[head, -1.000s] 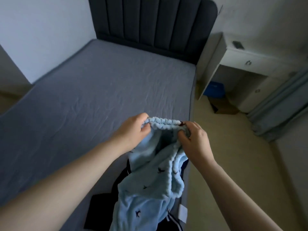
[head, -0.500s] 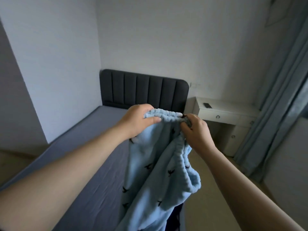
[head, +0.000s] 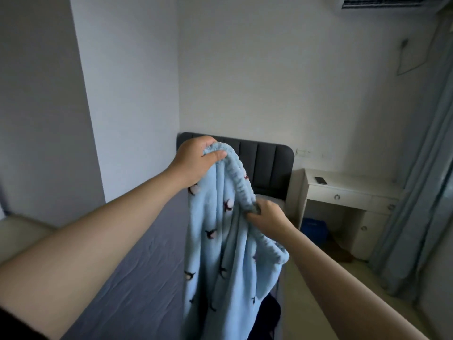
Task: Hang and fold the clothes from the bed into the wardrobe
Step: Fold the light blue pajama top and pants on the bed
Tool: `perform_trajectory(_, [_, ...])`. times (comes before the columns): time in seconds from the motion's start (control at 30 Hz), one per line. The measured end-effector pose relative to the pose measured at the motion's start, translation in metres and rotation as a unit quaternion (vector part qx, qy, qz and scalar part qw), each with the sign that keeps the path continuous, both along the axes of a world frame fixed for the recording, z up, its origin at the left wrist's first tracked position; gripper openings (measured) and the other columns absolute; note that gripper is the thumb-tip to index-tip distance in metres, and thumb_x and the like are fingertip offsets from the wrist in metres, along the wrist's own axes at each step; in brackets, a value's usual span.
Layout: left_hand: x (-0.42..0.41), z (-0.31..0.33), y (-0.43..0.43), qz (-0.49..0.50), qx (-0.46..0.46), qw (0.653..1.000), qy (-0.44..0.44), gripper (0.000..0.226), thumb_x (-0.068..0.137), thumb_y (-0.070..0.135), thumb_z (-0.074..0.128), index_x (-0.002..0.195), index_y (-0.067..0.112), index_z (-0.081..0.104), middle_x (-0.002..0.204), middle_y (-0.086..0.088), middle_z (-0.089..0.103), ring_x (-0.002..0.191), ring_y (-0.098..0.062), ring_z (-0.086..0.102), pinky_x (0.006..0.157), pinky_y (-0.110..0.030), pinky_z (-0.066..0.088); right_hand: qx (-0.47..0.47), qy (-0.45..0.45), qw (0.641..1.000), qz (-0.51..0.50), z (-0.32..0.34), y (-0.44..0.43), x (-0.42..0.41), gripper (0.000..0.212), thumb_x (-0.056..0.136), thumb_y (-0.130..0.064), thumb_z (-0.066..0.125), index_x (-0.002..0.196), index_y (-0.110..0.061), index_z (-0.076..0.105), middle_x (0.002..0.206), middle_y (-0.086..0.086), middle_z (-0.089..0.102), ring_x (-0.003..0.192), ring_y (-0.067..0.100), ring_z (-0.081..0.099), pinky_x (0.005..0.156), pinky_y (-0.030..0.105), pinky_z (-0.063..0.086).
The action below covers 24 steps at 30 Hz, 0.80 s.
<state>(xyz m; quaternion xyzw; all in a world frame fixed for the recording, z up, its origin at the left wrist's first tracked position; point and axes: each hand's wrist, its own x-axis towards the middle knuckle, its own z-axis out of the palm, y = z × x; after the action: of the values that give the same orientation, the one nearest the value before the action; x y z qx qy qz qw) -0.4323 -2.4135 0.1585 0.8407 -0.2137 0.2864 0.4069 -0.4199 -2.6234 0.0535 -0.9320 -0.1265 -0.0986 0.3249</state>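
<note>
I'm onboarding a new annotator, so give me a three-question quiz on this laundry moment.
1. True or false: the left hand grips the blue fleece garment higher than the right hand does.
2. What lies on the white desk? A) a phone B) a hanger C) a mug
3. Fill in: both hands hold the garment by its elastic ____.
Key: 1 true; 2 A; 3 waistband.

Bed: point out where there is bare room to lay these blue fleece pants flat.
The grey sheet is bare from the wall side across to the hanging blue fleece pants, and back to the headboard. Crowded: the near right edge, where dark clothes lie under the pants. The left hand and right hand grip its waistband.
</note>
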Motion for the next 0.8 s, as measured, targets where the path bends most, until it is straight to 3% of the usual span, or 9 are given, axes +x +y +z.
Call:
perform_trajectory(0.07, [-0.011,-0.001,0.014,0.022,0.001,1.000,-0.002,0.027,0.090,0.020,0.064,0.074,0.001,0.055,0.061,0.003,0.042,0.057,-0.009,0.037,0.051,-0.015,0.029,0.013,0.005,1.000,0.003,-0.009,0.000,-0.007,0.019,0.088,-0.025,0.061,0.074,-0.017,0.051,0.068,-0.005,0.052,0.070,0.017,0.050,0.055,0.025,0.034])
perform_trajectory(0.2, [-0.020,-0.010,0.056,0.080,-0.001,0.997,0.006,0.024,0.090,0.020,0.063,0.072,0.008,0.054,0.060,0.005,0.041,0.056,-0.008,0.037,0.052,-0.016,0.029,-0.009,0.005,1.000,-0.018,-0.009,0.005,-0.011,0.024,0.087,-0.031,0.060,0.070,-0.017,0.050,0.066,-0.004,0.052,0.066,0.017,0.050,0.056,0.032,0.036])
perform_trajectory(0.33, [-0.020,-0.023,0.107,0.125,0.010,0.991,0.038,0.032,0.091,0.022,0.062,0.072,-0.002,0.050,0.060,0.000,0.036,0.057,-0.016,0.033,0.055,-0.030,0.025,-0.068,-0.104,0.991,-0.051,0.020,0.011,-0.008,0.023,0.086,-0.033,0.064,0.077,-0.015,0.053,0.075,0.003,0.060,0.075,0.028,0.058,0.062,0.036,0.044])
perform_trajectory(0.47, [-0.017,-0.028,0.156,0.149,0.029,0.988,0.023,0.041,0.088,0.028,0.066,0.062,0.017,0.038,0.054,0.005,0.030,0.051,-0.014,0.029,0.051,-0.029,0.023,-0.116,-0.209,0.968,-0.076,0.070,0.041,-0.002,0.030,0.086,-0.043,0.064,0.083,-0.013,0.058,0.073,0.002,0.061,0.069,0.027,0.054,0.057,0.031,0.039])
perform_trajectory(0.7, [-0.002,-0.001,0.237,0.143,0.103,0.984,-0.024,0.056,0.071,0.042,0.080,0.062,0.018,0.030,0.056,0.006,0.027,0.052,-0.011,0.024,0.050,-0.030,0.020,-0.165,-0.259,0.949,-0.074,0.132,0.139,0.014,0.027,0.089,-0.040,0.060,0.088,-0.013,0.058,0.080,0.010,0.064,0.079,0.034,0.059,0.059,0.033,0.036])
perform_trajectory(0.8, [0.003,0.002,0.276,0.153,0.091,0.983,-0.046,0.055,0.075,0.036,0.079,0.057,0.020,0.029,0.051,0.007,0.027,0.049,-0.011,0.025,0.049,-0.028,0.021,-0.161,-0.264,0.948,-0.071,0.132,0.176,0.018,0.028,0.088,-0.041,0.060,0.085,-0.013,0.057,0.075,0.008,0.060,0.078,0.035,0.059,0.058,0.033,0.033])
